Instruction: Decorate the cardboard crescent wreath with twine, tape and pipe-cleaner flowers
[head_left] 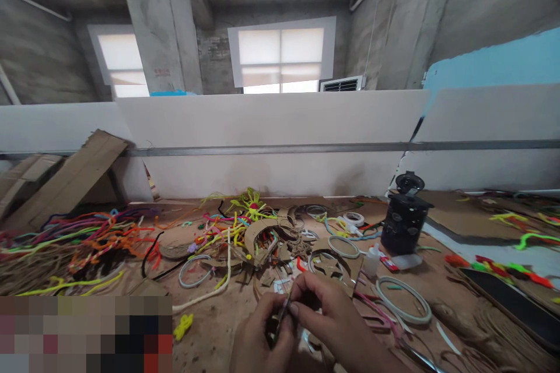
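Note:
My left hand (262,332) and my right hand (332,317) meet low in the middle of the picture, just above a wooden worktable (219,326). Both are pinched together on a small dark piece (280,316) held between their fingertips; I cannot make out what it is. Right behind my hands lie cardboard cut-outs, among them a ring with a star (330,265), and a crescent shape (262,233).
Piles of coloured pipe cleaners (87,233) cover the table's left side and more pipe cleaners (236,218) lie in the middle. White rings (400,297), a small white bottle (373,259) and a black jar (402,218) stand to the right. White partition boards (280,128) close the table's back.

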`<state>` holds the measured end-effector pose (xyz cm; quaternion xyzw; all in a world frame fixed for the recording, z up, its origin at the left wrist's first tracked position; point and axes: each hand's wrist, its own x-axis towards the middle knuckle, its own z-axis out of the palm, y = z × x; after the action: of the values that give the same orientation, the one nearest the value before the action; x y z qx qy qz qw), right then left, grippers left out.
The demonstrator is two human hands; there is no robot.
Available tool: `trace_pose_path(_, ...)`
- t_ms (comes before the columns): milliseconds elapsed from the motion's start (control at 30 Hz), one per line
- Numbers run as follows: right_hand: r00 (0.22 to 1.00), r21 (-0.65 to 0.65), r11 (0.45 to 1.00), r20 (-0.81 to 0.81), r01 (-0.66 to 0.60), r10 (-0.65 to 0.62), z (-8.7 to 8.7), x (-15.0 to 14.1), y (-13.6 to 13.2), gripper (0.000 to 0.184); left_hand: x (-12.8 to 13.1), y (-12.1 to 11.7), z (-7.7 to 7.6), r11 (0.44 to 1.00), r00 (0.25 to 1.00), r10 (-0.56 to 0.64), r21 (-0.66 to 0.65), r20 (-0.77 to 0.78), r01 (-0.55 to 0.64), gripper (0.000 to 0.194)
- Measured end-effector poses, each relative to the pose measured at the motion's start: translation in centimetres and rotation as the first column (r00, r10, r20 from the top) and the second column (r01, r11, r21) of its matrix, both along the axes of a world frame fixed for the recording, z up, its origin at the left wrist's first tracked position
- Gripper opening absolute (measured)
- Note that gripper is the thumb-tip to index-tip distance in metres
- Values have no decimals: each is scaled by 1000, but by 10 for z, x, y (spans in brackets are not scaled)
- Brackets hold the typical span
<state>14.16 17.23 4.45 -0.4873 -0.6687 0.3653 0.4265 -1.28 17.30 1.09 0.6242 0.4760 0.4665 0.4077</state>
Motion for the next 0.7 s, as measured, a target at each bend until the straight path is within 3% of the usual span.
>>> trace_pose_path(400, 1000, -4, 1000, -25, -9, 9, 3, -1, 0, 5, -2, 3, -4, 996, 986, -29, -82, 164, 43, 37)
trace_pose_path(700, 1000, -11, 1000, 22, -16, 17, 0, -2, -1, 4, -1, 12, -19, 978, 922, 4, -192, 387, 76, 44)
